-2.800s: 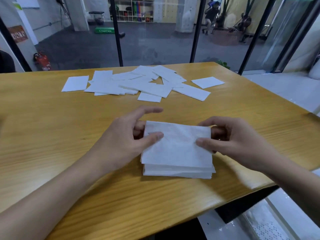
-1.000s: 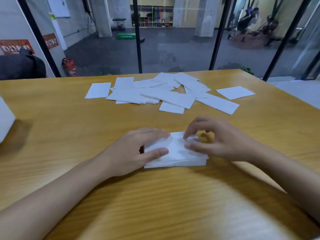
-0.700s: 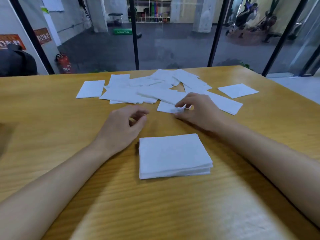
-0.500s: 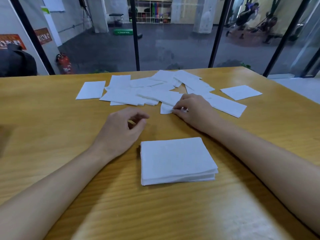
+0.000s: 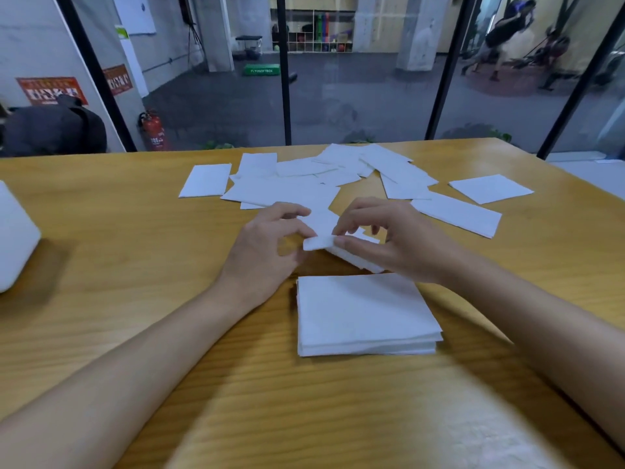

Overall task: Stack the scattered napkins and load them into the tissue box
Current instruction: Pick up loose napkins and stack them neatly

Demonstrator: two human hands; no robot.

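Note:
A squared-up stack of white napkins (image 5: 365,313) lies on the wooden table (image 5: 135,265) in front of me. Just beyond it, both hands hold one loose white napkin (image 5: 323,231) lifted off the table. My left hand (image 5: 267,245) pinches its left edge with curled fingers. My right hand (image 5: 395,242) pinches its near edge between thumb and fingers. Several scattered napkins (image 5: 287,191) lie overlapping further back, with single ones at the left (image 5: 206,180) and far right (image 5: 490,187). A white tissue box (image 5: 13,238) shows partly at the left edge.
The table's far edge meets a glass wall with black frames (image 5: 285,96). A dark bag (image 5: 50,130) sits beyond the table at the far left. The table's right corner (image 5: 500,143) drops off to a light floor.
My right hand drew one napkin back from the scattered pile toward me. My left hand moved forward and took its other edge. The stack lies free of both hands.

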